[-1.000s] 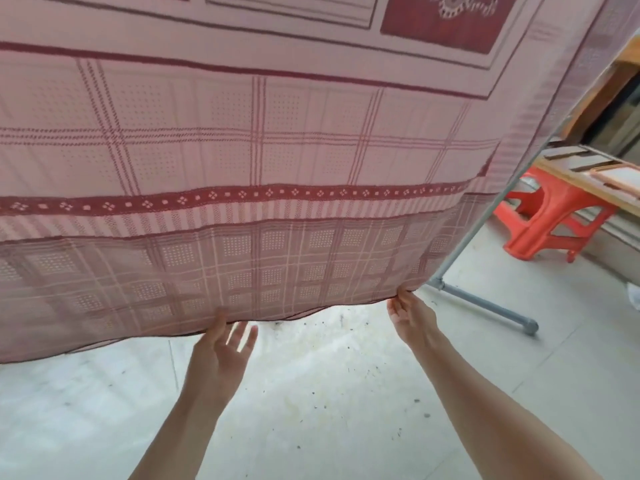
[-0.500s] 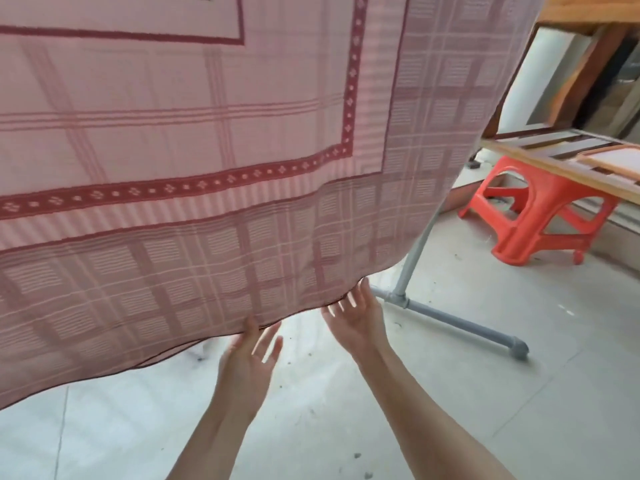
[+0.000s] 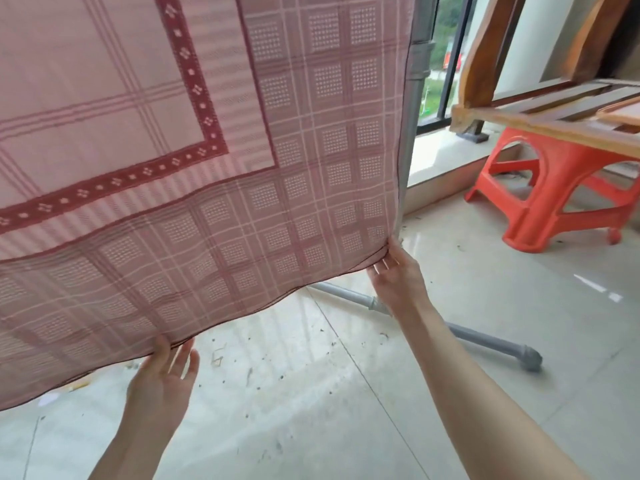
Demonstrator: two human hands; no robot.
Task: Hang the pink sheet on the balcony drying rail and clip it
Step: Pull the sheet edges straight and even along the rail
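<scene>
The pink checked sheet (image 3: 194, 140) with a dark red patterned border hangs in front of me and fills the upper left of the view. Its top and the rail it hangs over are out of frame. My left hand (image 3: 162, 386) reaches up to the bottom hem, fingers straight, fingertips touching the cloth edge. My right hand (image 3: 398, 282) is at the sheet's lower right corner, fingers straight against the hem. The grey upright of the drying rack (image 3: 412, 133) stands just behind the sheet's right edge. No clip is visible.
The rack's grey foot pipe (image 3: 485, 337) lies across the pale tiled floor (image 3: 311, 393) under my right arm. An orange plastic stool (image 3: 547, 202) carries wooden frames (image 3: 554, 116) at the right. A window sill runs behind the rack.
My hands have spread apart along the bottom hem. The right hand has slid right to the sheet's corner and the view has turned right, bringing the sheet's right edge and the upright into sight.
</scene>
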